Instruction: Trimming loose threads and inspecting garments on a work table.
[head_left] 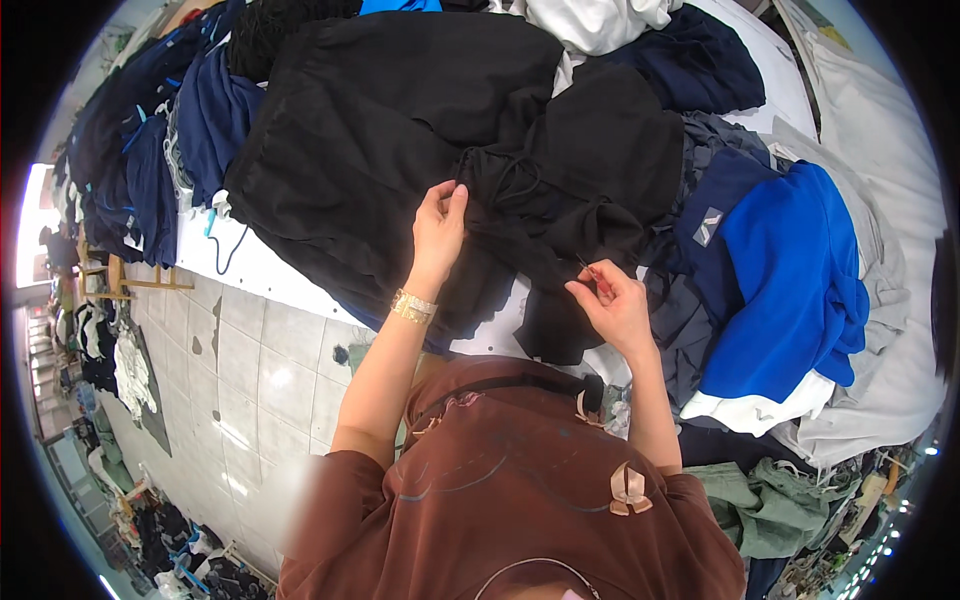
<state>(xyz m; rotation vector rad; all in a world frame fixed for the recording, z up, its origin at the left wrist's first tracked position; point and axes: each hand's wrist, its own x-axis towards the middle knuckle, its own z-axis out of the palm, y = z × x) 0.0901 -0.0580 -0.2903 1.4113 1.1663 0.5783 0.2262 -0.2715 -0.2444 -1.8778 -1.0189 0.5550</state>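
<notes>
A large black garment [380, 120] with a gathered edge and a loop of black cord [510, 172] lies spread on the white table [205, 250]. My left hand [440, 225] is closed at the middle of it, thumb and fingers pinching the black cloth beside the cord. To the right, my right hand [614, 302] is closed with its fingertips pressed together. A small, thin, dark pointed thing [584, 262] sticks out from them, too small to name. Black cloth runs between the two hands.
Blue cloth [790, 285], grey cloth [680, 335] and white cloth [765, 405] are heaped on the right. Navy garments [215, 125] hang at the left table edge. A wooden stool [115, 275] stands on the tiled floor [265, 345]. White cloth [600, 22] lies at the far side.
</notes>
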